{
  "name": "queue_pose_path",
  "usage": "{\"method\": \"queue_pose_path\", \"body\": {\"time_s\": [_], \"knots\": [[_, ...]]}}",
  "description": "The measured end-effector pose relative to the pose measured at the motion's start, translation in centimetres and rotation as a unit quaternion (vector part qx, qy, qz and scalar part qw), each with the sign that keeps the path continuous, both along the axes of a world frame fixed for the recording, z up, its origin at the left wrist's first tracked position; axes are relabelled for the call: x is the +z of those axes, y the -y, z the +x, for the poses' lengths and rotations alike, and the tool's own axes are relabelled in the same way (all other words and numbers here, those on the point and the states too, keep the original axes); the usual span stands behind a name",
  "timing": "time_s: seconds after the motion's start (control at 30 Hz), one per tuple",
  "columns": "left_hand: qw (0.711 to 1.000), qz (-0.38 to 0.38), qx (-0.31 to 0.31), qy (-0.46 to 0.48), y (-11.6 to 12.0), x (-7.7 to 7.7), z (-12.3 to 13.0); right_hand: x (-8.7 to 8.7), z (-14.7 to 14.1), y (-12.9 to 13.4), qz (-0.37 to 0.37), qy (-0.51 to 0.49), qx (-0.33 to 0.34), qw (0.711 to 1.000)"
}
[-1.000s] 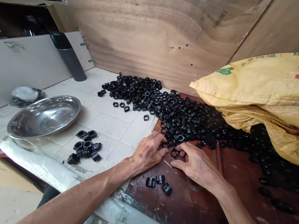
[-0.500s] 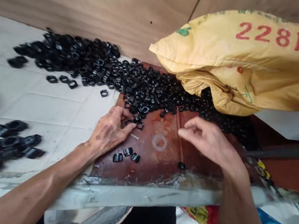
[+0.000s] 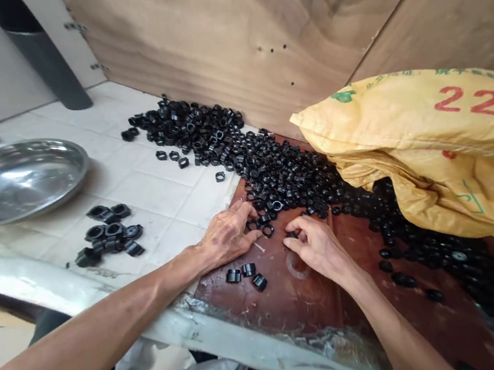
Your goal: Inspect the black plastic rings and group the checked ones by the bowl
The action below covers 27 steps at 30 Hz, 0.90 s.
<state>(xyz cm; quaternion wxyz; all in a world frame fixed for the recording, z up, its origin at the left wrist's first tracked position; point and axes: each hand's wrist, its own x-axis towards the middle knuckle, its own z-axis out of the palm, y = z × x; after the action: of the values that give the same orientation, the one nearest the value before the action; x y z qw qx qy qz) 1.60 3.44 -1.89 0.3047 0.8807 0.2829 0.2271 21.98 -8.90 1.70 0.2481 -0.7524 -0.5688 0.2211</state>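
Now, right hand (image 3: 317,248) back down from its open hover over the board, thumb and fingertips nearly closed on a small black plastic ring (image 3: 291,235) at the heap's edge; left hand (image 3: 229,235) loosely open, fingers resting among stray rings, nothing visibly held. Just below, three separate rings (image 3: 245,275) on a reddish-brown board (image 3: 305,308). Beyond, a black ring heap (image 3: 243,160) spilling from a yellow woven sack (image 3: 425,149) across the tiled worktop (image 3: 158,193), with a small cluster (image 3: 110,233) beside a steel basin (image 3: 14,180).

Around the woven, faintly glossy yellow plastic sack (image 3: 430,148) lie dull black plastic rings (image 3: 271,187), a scuffed reddish-brown board (image 3: 298,321) and rough bare plywood (image 3: 220,25), with smooth white tiles (image 3: 154,194) and a glossy steel dish (image 3: 8,149) farther left.
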Motion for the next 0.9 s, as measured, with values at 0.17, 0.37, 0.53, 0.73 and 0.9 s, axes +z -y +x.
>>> {"method": "queue_pose_path", "body": {"time_s": [0.17,0.37,0.53,0.73,0.9], "knots": [[1.0,-0.022,-0.006,0.015,-0.1,0.5,-0.5,-0.2,-1.1,-3.6,0.004,-0.072,-0.003,0.997],[0.997,-0.06,-0.003,0.058,0.6,0.9,-0.9,0.7,-1.3,-2.3,0.064,-0.175,-0.061,0.981],[0.989,-0.108,-0.017,0.094,0.8,1.4,-0.8,1.0,-3.0,-2.1,0.147,-0.156,0.048,0.976],[0.974,-0.159,-0.045,0.152,0.6,2.1,-1.5,0.2,-4.6,-2.3,0.238,-0.088,0.07,0.965],[0.951,-0.237,-0.072,0.187,0.7,2.2,-1.7,0.9,-4.5,-2.0,0.23,-0.102,0.06,0.966]]}}
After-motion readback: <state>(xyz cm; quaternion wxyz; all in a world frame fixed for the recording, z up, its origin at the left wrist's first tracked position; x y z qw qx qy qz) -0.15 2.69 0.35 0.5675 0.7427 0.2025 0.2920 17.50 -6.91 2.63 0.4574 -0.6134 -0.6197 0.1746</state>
